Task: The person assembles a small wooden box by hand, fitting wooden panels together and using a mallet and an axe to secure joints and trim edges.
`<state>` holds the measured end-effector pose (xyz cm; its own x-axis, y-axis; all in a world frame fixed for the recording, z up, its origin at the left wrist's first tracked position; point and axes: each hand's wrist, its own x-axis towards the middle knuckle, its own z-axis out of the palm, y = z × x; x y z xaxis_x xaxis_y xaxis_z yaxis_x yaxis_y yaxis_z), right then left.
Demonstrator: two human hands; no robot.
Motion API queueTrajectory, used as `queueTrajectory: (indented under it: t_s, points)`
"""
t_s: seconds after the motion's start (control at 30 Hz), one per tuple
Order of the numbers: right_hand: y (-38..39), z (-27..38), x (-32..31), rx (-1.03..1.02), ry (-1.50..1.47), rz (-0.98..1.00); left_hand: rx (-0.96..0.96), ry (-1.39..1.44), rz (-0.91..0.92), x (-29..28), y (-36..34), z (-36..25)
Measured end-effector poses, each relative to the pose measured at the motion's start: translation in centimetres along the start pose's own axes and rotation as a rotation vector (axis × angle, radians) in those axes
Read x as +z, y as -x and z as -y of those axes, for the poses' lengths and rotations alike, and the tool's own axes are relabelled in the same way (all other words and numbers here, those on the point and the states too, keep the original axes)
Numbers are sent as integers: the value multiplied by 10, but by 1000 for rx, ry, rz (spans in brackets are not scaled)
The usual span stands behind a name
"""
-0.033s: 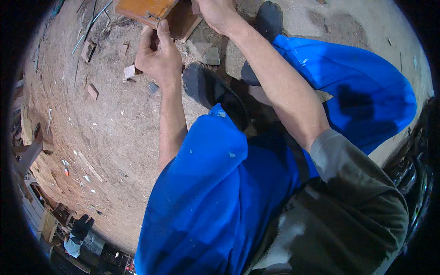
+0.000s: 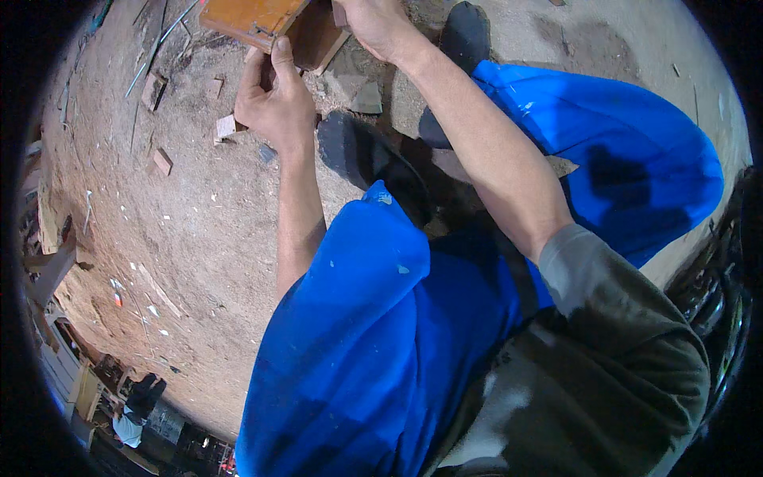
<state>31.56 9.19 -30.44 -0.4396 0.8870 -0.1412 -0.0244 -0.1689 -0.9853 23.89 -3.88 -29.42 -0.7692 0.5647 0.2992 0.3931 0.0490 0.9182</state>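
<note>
Pinching box (image 2: 253, 17) by corner in left hand (image 2: 280, 103), holding brown piece (image 2: 340, 14) in right hand (image 2: 380, 30), could drop either through slack grip.

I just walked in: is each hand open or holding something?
Left hand: closed on the box.
Right hand: apparently holding a brown piece, partly out of view.

Left of the left hand (image 2: 276, 107), a hand could pass over the gritty ground (image 2: 214, 246), avoiding scattered wood blocks (image 2: 162, 162). The varnished wooden box (image 2: 254, 16) obstructs the far side; a dark shoe (image 2: 358, 155) and blue trousers (image 2: 350, 294) narrow the middle.
</note>
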Motion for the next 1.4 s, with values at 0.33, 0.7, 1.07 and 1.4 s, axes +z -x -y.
queueTrajectory:
  t_s: [0.33,0.7,1.07,1.4]
  points:
    - [0,-3,-2,-85,-65,2,76,-10,-16,4,1,3]
    - [-8,-7,-6,-30,-48,8,18,-37,33,-1,2,2]
    - [12,7,-15,-19,39,-28,44,46,57,0,0,0]
    - [12,8,-11,-99,26,3,49,56,57,-6,-3,-3]
